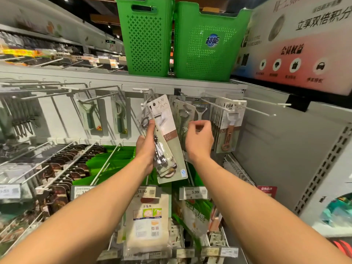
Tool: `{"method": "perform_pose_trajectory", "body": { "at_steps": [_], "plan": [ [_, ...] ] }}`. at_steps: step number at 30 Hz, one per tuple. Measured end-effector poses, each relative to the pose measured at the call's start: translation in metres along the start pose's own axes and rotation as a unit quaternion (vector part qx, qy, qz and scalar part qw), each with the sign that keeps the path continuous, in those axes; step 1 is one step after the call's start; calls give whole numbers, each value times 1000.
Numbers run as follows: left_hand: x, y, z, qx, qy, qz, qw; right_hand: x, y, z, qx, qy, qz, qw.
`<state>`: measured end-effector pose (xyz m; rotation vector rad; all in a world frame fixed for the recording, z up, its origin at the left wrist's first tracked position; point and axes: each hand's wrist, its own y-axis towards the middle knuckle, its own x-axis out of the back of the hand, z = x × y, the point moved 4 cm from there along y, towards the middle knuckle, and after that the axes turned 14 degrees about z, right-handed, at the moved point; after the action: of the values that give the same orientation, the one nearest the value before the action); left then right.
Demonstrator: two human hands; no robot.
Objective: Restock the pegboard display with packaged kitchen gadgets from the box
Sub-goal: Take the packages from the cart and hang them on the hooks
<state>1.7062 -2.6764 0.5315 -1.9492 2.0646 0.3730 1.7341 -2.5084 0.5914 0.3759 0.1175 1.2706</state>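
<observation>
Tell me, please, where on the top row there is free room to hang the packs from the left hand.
Free: the right hooks, bare beside the brown-handled packs. The left hooks, past the green peelers, look bare at the front. Crowded: the middle, behind the left hand with its held packs and the right hand, where hanging packs overlap.

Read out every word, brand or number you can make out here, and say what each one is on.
"超能": right green basket
"立享双倍积分", "会员权益": wall banner
"BM": hanging gadget card
"Wu": front package held by left hand
"15.00": middle price tag
"5.99": right price tag
Remaining tags and package print: too blurred to read.
</observation>
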Motion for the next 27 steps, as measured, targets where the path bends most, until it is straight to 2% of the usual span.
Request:
{"method": "perform_pose_trajectory", "body": {
  "at_steps": [8, 11, 18, 25, 27],
  "plan": [
    [7, -32, 18, 13, 9, -59, 998, 4, -61, 25, 121, -79, 125, 982],
    [-12, -74, 6, -2, 28, -64, 998, 4, -78, 25, 117, -122, 143, 975],
    [-18, -101, 1, 1, 37, -50, 998, 10, -86, 30, 92, -180, 211, 956],
    [-16, -97, 10, 33, 4, -25, 999, 12, -91, 39, 91, -205, 213, 951],
    [-24, -106, 3, 11, 3, -6, 1000, 16, -93, 38, 82, -206, 214, 951]
  ]
}}
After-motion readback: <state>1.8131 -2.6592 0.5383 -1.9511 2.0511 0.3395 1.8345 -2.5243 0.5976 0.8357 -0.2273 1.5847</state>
